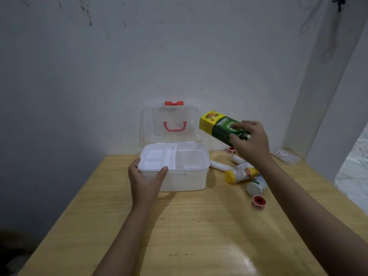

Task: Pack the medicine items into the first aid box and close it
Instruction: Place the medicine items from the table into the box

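Observation:
The white first aid box stands open on the wooden table, its clear lid with a pink handle upright against the wall. A white divided tray sits in its top. My left hand grips the box's front left corner. My right hand holds a green and yellow medicine carton in the air, right of the lid. On the table to the right of the box lie a yellow bottle, a white bottle, white tubes and a red tape roll.
A second red roll lies near the wall behind the tubes. A small clear plastic case rests at the table's back right corner. The wooden table meets the white wall at the back; a white pillar stands at the right.

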Demonstrator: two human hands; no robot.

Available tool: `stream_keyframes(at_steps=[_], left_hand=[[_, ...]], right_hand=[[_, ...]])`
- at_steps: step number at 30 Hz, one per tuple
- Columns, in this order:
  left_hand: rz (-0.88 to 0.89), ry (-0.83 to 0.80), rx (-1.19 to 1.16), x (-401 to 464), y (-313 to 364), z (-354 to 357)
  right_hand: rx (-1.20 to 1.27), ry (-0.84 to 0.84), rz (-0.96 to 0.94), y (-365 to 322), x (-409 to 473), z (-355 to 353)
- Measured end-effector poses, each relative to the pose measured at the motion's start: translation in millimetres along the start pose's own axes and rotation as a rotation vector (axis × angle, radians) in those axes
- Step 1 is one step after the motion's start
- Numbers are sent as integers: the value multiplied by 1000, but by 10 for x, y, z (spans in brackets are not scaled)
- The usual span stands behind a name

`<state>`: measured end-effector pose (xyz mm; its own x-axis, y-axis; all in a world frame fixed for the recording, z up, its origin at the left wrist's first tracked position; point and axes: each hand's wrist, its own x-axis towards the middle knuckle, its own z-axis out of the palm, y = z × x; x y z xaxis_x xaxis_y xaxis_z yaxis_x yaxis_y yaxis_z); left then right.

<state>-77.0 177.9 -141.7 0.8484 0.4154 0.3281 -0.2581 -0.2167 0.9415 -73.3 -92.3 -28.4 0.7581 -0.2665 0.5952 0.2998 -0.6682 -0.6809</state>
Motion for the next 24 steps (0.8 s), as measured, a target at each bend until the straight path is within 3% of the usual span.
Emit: stream_keyframes(at_steps=[6, 17, 24], left_hand=[[-37, -18, 41, 24, 79, -43], [-43, -50, 52, 29, 115, -71], [-48, -48, 52, 38, 87, -76]], right_hand=[[-234, -371, -16, -422, 85, 114], [-368, -752, -91, -571, 107, 679], [-302, -811, -37, -429, 157, 855]])
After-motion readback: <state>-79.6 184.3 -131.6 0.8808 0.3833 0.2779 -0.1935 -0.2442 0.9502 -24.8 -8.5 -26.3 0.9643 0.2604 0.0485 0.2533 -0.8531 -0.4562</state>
